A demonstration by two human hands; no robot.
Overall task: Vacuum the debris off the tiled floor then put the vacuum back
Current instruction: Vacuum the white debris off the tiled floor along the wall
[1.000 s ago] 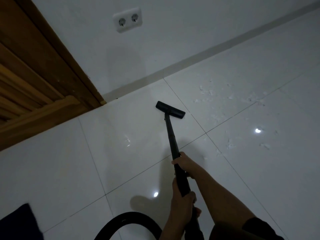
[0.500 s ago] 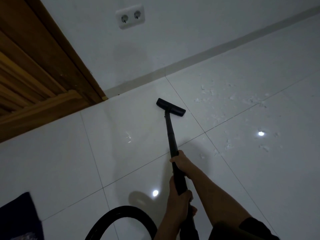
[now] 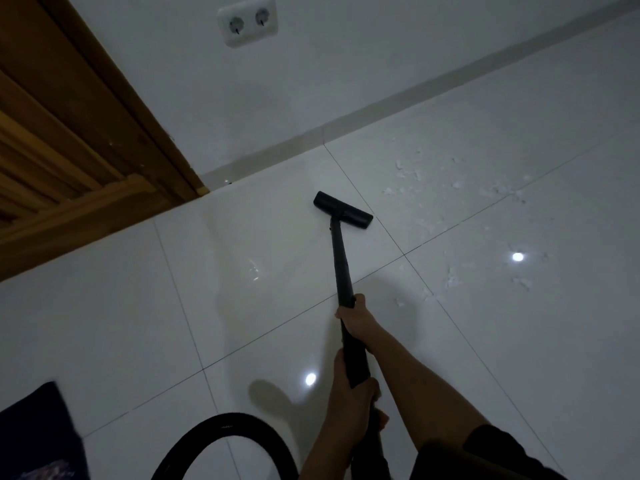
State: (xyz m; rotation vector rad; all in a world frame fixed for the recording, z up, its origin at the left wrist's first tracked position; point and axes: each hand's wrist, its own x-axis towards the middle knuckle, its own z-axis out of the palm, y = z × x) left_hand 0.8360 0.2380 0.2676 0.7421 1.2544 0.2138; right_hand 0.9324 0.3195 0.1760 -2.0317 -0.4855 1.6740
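A black vacuum wand (image 3: 341, 258) runs from my hands to its flat floor nozzle (image 3: 343, 209), which rests on the glossy white tiled floor (image 3: 138, 323) near the wall. My right hand (image 3: 353, 315) grips the wand farther along. Closer to me, my left hand (image 3: 349, 393) holds its lower end. White flakes of debris (image 3: 415, 174) lie scattered to the right of the nozzle, and more debris (image 3: 450, 280) lies right of my right hand. The black hose (image 3: 221, 431) curves along the bottom edge.
A white wall with a double socket (image 3: 247, 20) stands behind the nozzle, with a grey skirting strip (image 3: 381, 112) at its foot. A wooden door frame (image 3: 104, 109) fills the upper left. A dark cloth-like item (image 3: 38, 434) lies at the bottom left.
The view has shifted slightly. The nozzle has crept a little toward the wall, and both hands keep their grip on the wand.
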